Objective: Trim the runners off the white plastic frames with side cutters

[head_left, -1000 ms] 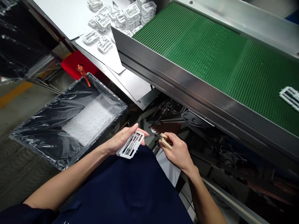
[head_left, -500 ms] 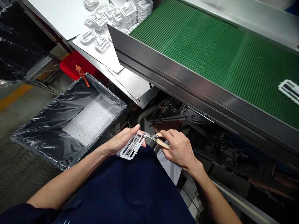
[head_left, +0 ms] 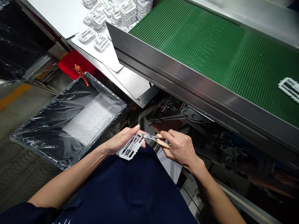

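Observation:
My left hand [head_left: 122,140] is closed on a white plastic frame [head_left: 131,147], a flat rectangular part with long slots, tilted in front of my dark blue clothing. Its thumb lies along the top edge and fingertips show behind the far corner. My right hand [head_left: 181,147] grips a pair of nippers [head_left: 163,143] with cream handles and metal jaws. The jaw tips are at the upper right corner of the frame, close to my left fingertips. Whether the jaws touch the plastic is too small to tell.
A green conveyor belt [head_left: 210,59] with a metal side rail [head_left: 187,74] runs across the right, carrying another white part [head_left: 289,88]. White parts [head_left: 127,12] are piled on the table [head_left: 58,15]. A plastic-lined bin [head_left: 42,130] holds rows of white pieces. An orange tool [head_left: 80,74] hangs at its rim.
The view has shifted very slightly. Both hands, the frame and the nippers stay in nearly the same place, with the right hand a touch different in angle.

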A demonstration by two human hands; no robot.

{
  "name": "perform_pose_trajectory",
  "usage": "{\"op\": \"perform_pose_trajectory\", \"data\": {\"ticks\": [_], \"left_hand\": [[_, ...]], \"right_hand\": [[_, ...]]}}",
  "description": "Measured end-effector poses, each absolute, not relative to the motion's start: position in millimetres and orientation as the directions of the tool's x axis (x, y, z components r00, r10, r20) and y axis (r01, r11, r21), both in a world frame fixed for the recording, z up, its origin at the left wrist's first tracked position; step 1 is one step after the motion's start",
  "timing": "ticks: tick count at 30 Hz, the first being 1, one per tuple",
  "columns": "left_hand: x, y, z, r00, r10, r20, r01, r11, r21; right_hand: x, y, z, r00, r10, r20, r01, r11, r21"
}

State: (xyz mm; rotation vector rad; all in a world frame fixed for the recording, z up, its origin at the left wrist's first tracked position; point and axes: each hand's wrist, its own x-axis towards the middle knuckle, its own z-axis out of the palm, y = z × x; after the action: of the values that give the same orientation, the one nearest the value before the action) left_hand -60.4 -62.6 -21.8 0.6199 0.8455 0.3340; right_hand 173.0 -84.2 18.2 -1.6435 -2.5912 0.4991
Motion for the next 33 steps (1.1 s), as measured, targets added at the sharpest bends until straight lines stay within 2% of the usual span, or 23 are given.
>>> {"op": "perform_pose_trajectory", "data": {"ticks": [2,5,8,10,14,17,20,23,26,33], "left_hand": [[-59,-62,-22,0.629,0.509,-0.587,-0.072,0.791,0.608],[-57,-58,-20,0.632,0.526,-0.569,-0.165,0.809,0.564],[-52,-53,-21,0.581,0.574,-0.577,-0.260,0.803,0.536],[-47,-49,-23,0.492,0.623,-0.608,-0.272,0.773,0.573],[-34,-41,-26,0.308,0.725,-0.616,-0.137,0.675,0.725],[-27,-36,-23,0.289,0.768,-0.572,-0.053,0.609,0.791],[-25,-32,-16,0.372,0.748,-0.549,-0.088,0.617,0.782],[-27,-30,-13,0.456,0.691,-0.561,-0.176,0.688,0.704],[-30,-29,-13,0.480,0.648,-0.591,-0.227,0.743,0.630],[-31,-26,-13,0.470,0.636,-0.613,-0.246,0.761,0.600]], "right_hand": [[174,-84,15,-0.386,0.911,-0.148,0.865,0.302,-0.400],[170,-84,9,-0.212,0.950,-0.231,0.781,0.022,-0.625],[154,-88,5,-0.037,0.934,-0.355,0.599,-0.264,-0.756],[139,-91,2,-0.011,0.904,-0.428,0.437,-0.381,-0.815],[117,-94,-4,-0.086,0.868,-0.489,0.210,-0.464,-0.861],[118,-92,-11,-0.099,0.878,-0.469,0.085,-0.462,-0.883],[128,-90,-23,-0.119,0.843,-0.525,-0.238,-0.538,-0.809],[136,-90,-35,-0.209,0.749,-0.629,-0.503,-0.634,-0.588],[139,-90,-44,-0.296,0.685,-0.666,-0.574,-0.685,-0.449],[135,-89,-52,-0.345,0.681,-0.646,-0.637,-0.675,-0.372]]}}
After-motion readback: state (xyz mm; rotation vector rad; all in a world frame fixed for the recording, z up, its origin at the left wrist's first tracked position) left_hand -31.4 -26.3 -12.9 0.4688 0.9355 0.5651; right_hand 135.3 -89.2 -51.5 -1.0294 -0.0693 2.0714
